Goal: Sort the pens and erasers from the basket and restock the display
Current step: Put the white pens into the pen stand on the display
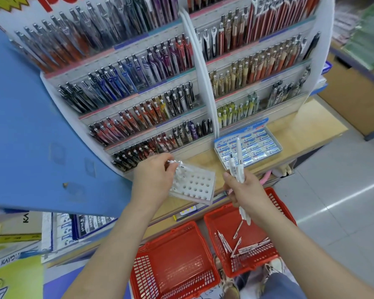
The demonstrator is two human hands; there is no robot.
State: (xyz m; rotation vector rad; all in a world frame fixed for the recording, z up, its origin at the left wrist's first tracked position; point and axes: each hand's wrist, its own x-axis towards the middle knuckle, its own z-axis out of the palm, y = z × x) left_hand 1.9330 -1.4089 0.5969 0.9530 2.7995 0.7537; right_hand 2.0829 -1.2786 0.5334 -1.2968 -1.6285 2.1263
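My left hand point(153, 175) pinches a white pen point(175, 162) at the far left corner of a clear holder with round holes point(194, 184) on the wooden shelf. My right hand point(244, 190) grips a bunch of white pens point(236, 162) upright above the right red basket point(274, 257). That basket holds several loose white pens point(244, 244). The left red basket point(173, 264) shows nothing inside. A box of Pilot erasers point(249, 146) lies on the shelf beyond my right hand.
A tiered pen display point(138, 100) rises behind the shelf, a blue panel point(30, 134) to its left. Boxes of stock point(78, 227) fill the lower shelf on the left. Grey floor point(343, 190) spreads to the right. My shoes show below the baskets.
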